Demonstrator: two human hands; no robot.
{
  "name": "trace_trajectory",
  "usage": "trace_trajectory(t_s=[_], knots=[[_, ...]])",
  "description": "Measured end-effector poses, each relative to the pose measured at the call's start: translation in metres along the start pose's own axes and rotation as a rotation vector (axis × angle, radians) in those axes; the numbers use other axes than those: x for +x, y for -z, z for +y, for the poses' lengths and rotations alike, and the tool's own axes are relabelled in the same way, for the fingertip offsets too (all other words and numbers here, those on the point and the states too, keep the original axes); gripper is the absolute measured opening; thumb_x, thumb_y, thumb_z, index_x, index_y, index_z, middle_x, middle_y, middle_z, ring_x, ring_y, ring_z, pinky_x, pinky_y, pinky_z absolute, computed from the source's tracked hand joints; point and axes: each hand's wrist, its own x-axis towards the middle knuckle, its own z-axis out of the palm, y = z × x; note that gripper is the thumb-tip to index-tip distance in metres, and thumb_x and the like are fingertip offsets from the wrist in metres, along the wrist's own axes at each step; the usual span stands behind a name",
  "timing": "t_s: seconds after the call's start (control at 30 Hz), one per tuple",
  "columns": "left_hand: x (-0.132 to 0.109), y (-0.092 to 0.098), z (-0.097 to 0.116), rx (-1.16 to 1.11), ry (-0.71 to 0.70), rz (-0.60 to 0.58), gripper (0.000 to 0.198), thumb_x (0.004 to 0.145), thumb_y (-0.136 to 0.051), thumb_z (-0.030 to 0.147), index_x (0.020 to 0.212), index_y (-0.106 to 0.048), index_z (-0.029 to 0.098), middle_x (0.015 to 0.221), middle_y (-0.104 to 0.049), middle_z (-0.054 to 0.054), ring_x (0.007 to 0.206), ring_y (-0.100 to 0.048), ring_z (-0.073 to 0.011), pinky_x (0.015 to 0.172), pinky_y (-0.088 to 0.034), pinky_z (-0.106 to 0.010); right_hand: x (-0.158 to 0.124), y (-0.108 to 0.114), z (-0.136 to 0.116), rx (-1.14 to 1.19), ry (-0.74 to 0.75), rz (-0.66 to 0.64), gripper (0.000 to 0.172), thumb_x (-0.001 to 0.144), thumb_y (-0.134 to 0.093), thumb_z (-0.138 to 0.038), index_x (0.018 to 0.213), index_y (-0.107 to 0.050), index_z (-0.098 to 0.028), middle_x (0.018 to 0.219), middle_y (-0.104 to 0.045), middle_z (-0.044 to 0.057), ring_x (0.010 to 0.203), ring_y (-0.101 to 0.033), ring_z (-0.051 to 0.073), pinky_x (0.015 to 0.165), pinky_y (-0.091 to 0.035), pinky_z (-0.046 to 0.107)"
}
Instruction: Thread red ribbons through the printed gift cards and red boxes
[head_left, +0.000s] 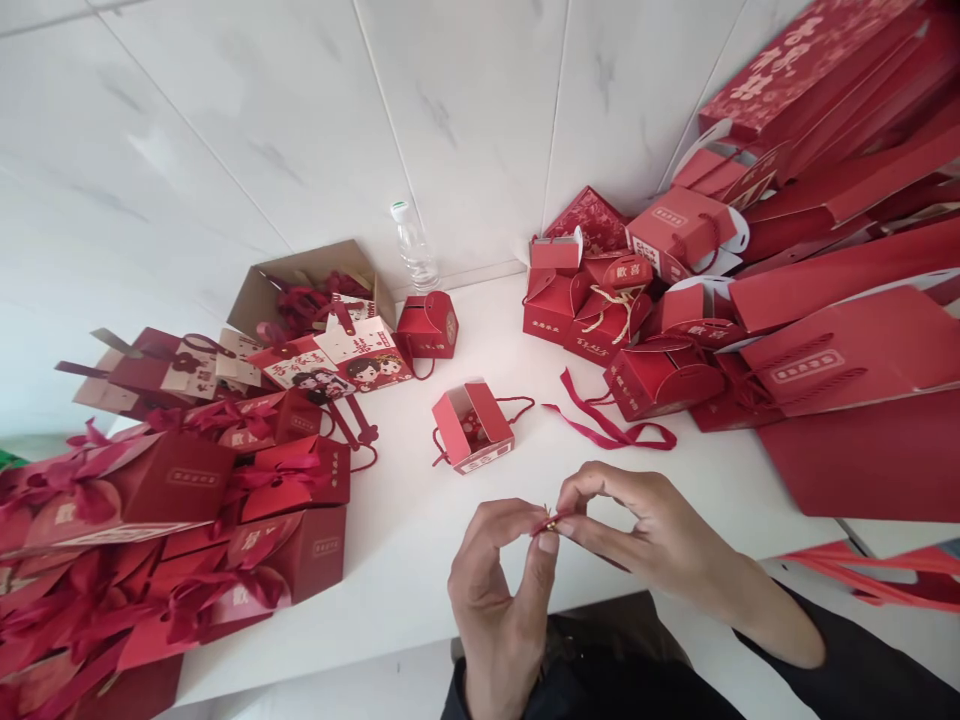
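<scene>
Both hands meet near the table's front edge, fingertips pinched on the same small dark-red piece with a gold-coloured bit (550,524). Its exact kind is too small to tell, and fingers hide part of it. My left hand (499,590) grips it from the left between thumb and fingers. From the right, my right hand (652,525) pinches its other side. Just beyond the hands stands a small red gift box (461,428) with its top open and a cord handle on each side. A loose red ribbon (622,437) lies curled on the white table (405,530) to its right.
Red gift boxes with bows (285,555) are piled at the left. Behind them, a cardboard carton (262,290) holds red ribbons. A clear plastic bottle (415,250) stands against the tiled wall. More red boxes (555,305) and large red paper bags (847,350) crowd the right.
</scene>
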Motion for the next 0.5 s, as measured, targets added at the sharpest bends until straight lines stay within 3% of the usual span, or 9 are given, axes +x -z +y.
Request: trace_trajectory(t_s=[0.1,0.23,0.37,0.5], knots=[[0.0030,0.0012,-0.0010,0.008,-0.016,-0.014,0.009,0.095,-0.071,0.015,0.099,-0.075,0.022,0.093,-0.072,-0.004,0.090,-0.070,-0.0174,0.078,-0.059,-0.028,0.0007,0.0025,0.0013,-0.074,0.103,0.002,0.003,0.100,-0.068,-0.024,0.101,-0.068,-0.027,0.088,-0.071,-0.003,0.079,-0.070,0.011,0.073,-0.056,0.020],[0.0054,0.0031,-0.0037,0.009,-0.018,-0.033,0.010,0.095,-0.069,0.013,0.099,-0.073,0.022,0.092,-0.072,-0.003,0.088,-0.069,-0.0156,0.077,-0.058,-0.025,0.0018,0.0043,0.0038,-0.160,0.245,-0.027,0.017,0.103,-0.059,-0.015,0.113,-0.067,-0.027,0.095,-0.070,0.000,0.085,-0.067,0.012,0.071,-0.054,0.021],[0.0067,0.0029,-0.0061,0.012,-0.005,-0.049,0.011,0.095,-0.068,0.011,0.098,-0.069,0.022,0.090,-0.070,-0.002,0.086,-0.068,-0.0142,0.077,-0.056,-0.024,0.0038,0.0027,0.0023,-0.152,0.225,-0.035,0.013,0.102,-0.061,-0.017,0.110,-0.067,-0.025,0.093,-0.069,0.001,0.082,-0.066,0.013,0.064,-0.054,0.020],[0.0057,0.0035,-0.0057,0.062,-0.080,-0.065,0.018,0.094,-0.068,0.008,0.101,-0.069,0.024,0.090,-0.069,0.000,0.084,-0.066,-0.0125,0.075,-0.054,-0.022,0.0055,-0.0039,0.0011,-0.061,0.217,0.006,0.006,0.102,-0.065,-0.022,0.108,-0.065,-0.024,0.096,-0.068,0.002,0.087,-0.068,0.013,0.076,-0.057,0.021]])
